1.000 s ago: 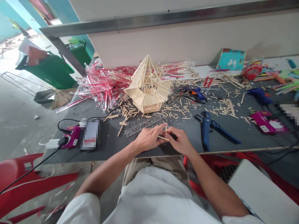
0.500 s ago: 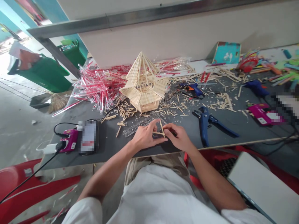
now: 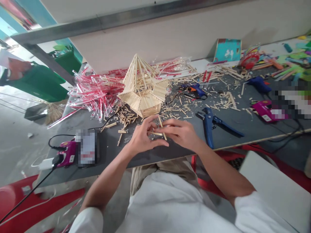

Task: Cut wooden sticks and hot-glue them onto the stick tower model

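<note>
Between my hands is a small frame of joined thin wooden sticks [image 3: 155, 133], held just above the table near its front edge. My left hand [image 3: 143, 136] curls round the frame's left side, fingers bent, thumb stretched out below. From the right, my right hand [image 3: 181, 132] has its fingers closed on the frame's right stick; its fingertips are partly hidden. Just behind stands a pavilion-like model [image 3: 143, 94] of wooden sticks with a pointed roof. Clear plastic [image 3: 128, 139] shows beside my left hand, mostly covered by it.
A blue pipe cutter [image 3: 211, 124] lies to the right. Blue glue guns [image 3: 195, 90], stick offcuts and red plastic wrappers [image 3: 94, 92] cover the back. A phone [image 3: 87, 149] and a purple power adapter [image 3: 67, 153] sit at the left; another purple one [image 3: 266, 111] is at the right.
The view has shifted slightly. The stick frame has been turned and raised toward the model, and my right fingers now reach further across it.
</note>
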### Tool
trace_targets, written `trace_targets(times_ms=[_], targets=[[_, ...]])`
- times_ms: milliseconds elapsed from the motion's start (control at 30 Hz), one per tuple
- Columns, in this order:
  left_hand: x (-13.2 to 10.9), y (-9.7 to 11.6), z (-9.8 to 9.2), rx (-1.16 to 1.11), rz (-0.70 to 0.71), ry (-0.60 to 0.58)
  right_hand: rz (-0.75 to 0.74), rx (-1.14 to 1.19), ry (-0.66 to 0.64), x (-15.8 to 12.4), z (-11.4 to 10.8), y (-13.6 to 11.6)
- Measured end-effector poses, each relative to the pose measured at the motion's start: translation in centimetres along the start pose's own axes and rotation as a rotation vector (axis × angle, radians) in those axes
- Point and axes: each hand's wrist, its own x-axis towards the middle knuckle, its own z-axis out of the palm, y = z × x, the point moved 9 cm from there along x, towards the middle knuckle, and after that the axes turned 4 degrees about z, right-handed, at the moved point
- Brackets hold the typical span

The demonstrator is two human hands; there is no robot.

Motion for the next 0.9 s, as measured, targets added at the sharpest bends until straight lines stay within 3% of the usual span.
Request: trace_targets(times_ms=[100,300,433,533,600,667,767,800,867,900], targets=[[2.3,1.3,-2.9,0.070,0.060,0.074,-0.092,0.021,0.060,3.3,-1.4,-1.4],[6.3,3.5,-6.4,0.042,0.121,-0.031,-0.161,0.061,0.152,8.2,-3.3,-2.3],[8.5,3.5,-8.5,0.098,0.095,-0.003,-0.179,0.028,0.157,10.7,-4.0,-2.2],[10.0,3.4,-10.3,0.207,0.086,0.037,-0.124,-0.058,0.087,12.9,-4.4,-1.6],[10.7,3.3,-12.3,0.299,0.088,0.129,-0.021,-0.066,0.056,14.2,-5.6,-0.1],[10.8,2.8,-14.4,0.351,0.080,0.226,0.136,-0.094,0.118,14.8,-8.2,2.8],[10.3,1.1,-16.9,0.357,0.034,0.298,0.527,-0.451,0.155,13.2,-12.7,9.9],[10.0,0.5,-17.6,0.365,0.013,0.317,0.713,-0.620,0.115,11.8,-14.1,12.8],[9.5,-0.6,-18.9,0.409,-0.035,0.351,1.120,-0.795,-0.136,7.5,-15.6,18.6],[9.2,-1.0,-19.4,0.427,-0.058,0.364,1.206,-0.782,-0.198,5.9,-16.1,20.5]])
